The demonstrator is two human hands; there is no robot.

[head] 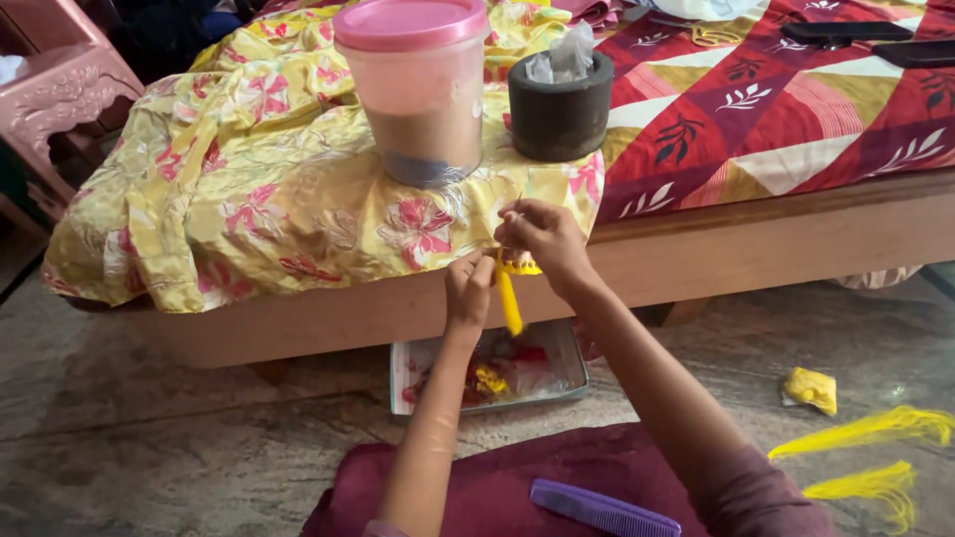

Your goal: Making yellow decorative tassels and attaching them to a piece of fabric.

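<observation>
Both hands meet at the edge of the wooden bed frame (756, 249), working a small bundle of bright yellow thread (509, 298). The left hand (468, 290) is closed in a pinch around the upper part of the bundle, whose tail hangs straight down below the fingers. The right hand (542, 242) is curled shut just above and beside it, fingertips gripping the top of the same yellow thread — a thin strand rises from the pinch.

Behind the hands, a yellow floral cloth (249, 189) drapes over the bed's edge. On it stand a clear plastic jar with a pink lid (418, 89) and, just beside it, a dark round container stuffed with crumpled plastic (560, 104). A red patterned bedsheet (786, 109) covers the rest of the bed.

On the stone floor below the hands lies a shallow metal tray holding red and yellow scraps (487, 370). A purple plastic comb (602, 509) rests on a maroon cushion (497, 477) near the right forearm. Loose tufts of yellow thread (870, 452) lie on the floor well to the right.
</observation>
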